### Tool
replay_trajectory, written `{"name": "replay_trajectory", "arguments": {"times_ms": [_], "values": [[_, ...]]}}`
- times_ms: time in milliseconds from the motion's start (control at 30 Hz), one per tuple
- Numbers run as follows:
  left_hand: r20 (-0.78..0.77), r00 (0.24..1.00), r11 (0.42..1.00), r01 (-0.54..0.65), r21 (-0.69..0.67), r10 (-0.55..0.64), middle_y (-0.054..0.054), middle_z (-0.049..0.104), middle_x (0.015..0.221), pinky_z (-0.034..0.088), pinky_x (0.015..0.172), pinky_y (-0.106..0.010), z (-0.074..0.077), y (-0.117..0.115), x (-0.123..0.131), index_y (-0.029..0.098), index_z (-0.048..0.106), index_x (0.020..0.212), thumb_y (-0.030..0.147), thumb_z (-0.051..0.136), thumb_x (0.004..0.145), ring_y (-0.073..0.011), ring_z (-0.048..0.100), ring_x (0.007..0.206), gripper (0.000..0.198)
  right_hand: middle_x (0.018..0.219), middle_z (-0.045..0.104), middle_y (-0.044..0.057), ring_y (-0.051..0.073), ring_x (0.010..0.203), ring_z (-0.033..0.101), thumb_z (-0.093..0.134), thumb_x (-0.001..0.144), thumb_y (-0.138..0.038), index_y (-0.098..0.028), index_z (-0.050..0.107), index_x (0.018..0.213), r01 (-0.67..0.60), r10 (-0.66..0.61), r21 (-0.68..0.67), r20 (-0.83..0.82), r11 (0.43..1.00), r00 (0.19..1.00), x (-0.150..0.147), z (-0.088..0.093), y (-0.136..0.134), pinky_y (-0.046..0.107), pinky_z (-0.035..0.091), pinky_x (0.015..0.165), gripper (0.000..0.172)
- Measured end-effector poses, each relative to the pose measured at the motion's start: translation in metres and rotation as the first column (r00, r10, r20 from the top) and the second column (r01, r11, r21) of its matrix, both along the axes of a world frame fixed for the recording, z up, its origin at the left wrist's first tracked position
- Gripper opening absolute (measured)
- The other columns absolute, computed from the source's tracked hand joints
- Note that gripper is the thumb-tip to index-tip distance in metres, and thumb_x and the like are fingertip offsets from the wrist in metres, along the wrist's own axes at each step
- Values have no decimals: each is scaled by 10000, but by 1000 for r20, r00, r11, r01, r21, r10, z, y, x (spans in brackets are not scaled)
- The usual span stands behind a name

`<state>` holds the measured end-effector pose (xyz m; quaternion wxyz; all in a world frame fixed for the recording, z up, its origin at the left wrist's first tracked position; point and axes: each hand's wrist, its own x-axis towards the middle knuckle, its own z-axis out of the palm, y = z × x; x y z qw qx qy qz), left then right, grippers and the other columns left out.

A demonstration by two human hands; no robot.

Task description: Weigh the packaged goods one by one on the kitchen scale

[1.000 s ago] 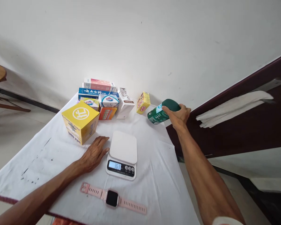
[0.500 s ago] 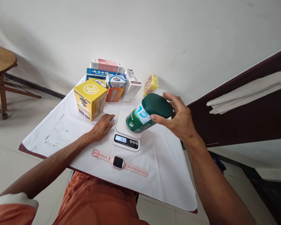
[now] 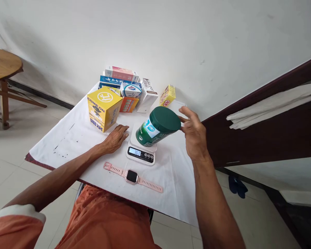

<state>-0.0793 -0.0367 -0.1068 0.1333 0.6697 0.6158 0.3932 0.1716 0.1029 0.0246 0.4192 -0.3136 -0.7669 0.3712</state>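
Observation:
A green canister with a dark green lid stands a little tilted on the white kitchen scale, whose display shows digits. My right hand is just right of the lid, fingers spread, thumb tip at the lid's edge and holding nothing. Fingers flat on the white cloth, my left hand lies at the scale's left side. A pink smartwatch lies flat in front of the scale.
A yellow cube box stands left of the scale. Several small cartons and a small yellow box sit at the table's far edge by the wall. A dark wooden panel with folded white cloth is right; a wooden stool stands left.
My right hand carried the green canister from the far right of the table onto the scale and has opened beside it. The left hand stayed put.

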Motion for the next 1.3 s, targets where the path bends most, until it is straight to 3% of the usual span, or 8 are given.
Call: {"name": "replay_trajectory", "arguments": {"times_ms": [167, 300, 433, 567, 733, 833, 933, 1300], "values": [[-8, 1000, 1000, -12, -16, 12, -174, 623, 1260, 518, 1066, -480, 1, 0, 0, 107, 529, 1361, 334, 340, 1081, -264, 606, 1175, 408, 812, 692, 48, 179, 725, 678, 543, 858, -791, -199, 683, 839, 306, -407, -326, -311, 894, 859, -2, -64, 13, 268, 484, 550, 608], [-7, 1000, 1000, -15, -15, 15, -166, 624, 1265, 524, 1059, -467, 1, 0, -1, 121, 533, 1356, 331, 347, 1081, -252, 610, 1169, 392, 753, 668, 15, 138, 671, 629, 678, 786, -744, -184, 674, 812, 285, -391, -385, -234, 878, 890, -3, -114, 14, 231, 443, 529, 561], [-8, 1000, 1000, -20, -7, 20, -163, 630, 1261, 533, 1046, -462, 1, 0, -1, 124, 542, 1353, 320, 353, 1078, -252, 613, 1171, 387, 736, 654, 20, 132, 637, 618, 683, 741, -782, -177, 662, 781, 317, -481, -499, -241, 807, 843, 2, -130, 16, 244, 462, 531, 606], [-18, 1000, 1000, -3, -4, 3, -156, 648, 1261, 526, 1054, -450, 2, 0, -1, 131, 557, 1364, 328, 347, 1083, -252, 620, 1182, 402, 775, 669, 29, 158, 690, 656, 724, 679, -794, -187, 672, 812, 264, -481, -567, -274, 780, 833, 6, -114, 17, 263, 499, 561, 624], [-70, 996, 999, 45, -11, -46, -134, 674, 1259, 510, 1058, -471, 4, -1, 1, 170, 565, 1387, 330, 339, 1090, -259, 619, 1194, 406, 1116, 713, 73, 245, 1037, 698, 595, 746, -881, -254, 645, 1075, 115, -224, -300, -361, 947, 905, 9, -58, 3, 388, 583, 805, 710], [-96, 994, 999, 39, -31, -42, -137, 675, 1267, 507, 1043, -488, 3, -2, 3, 168, 566, 1384, 320, 346, 1087, -269, 617, 1190, 400, 1447, 597, 133, 327, 1277, 607, 769, 624, -833, -295, 545, 1344, 41, -46, -60, -81, 997, 996, 1, -19, -13, 475, 570, 923, 926], [-118, 991, 998, 50, -46, -56, -148, 678, 1257, 508, 1028, -493, 2, -2, 3, 145, 580, 1357, 296, 352, 1081, -280, 617, 1171, 388, 1488, 564, 159, 369, 1350, 547, 854, 582, -758, -274, 500, 1422, 66, -96, 159, 188, 985, 977, -15, 7, -27, 549, 512, 1035, 1032], [-169, 985, 997, 8, -76, -21, -171, 612, 1328, 497, 1071, -508, 0, -9, 4, 150, 532, 1367, 170, 412, 1003, -292, 565, 1242, 384, 1228, 694, 101, 325, 1163, 651, 811, 654, -718, -248, 588, 1290, 228, -259, 204, 140, 952, 956, -49, 17, -2, 528, 532, 994, 821]]}}
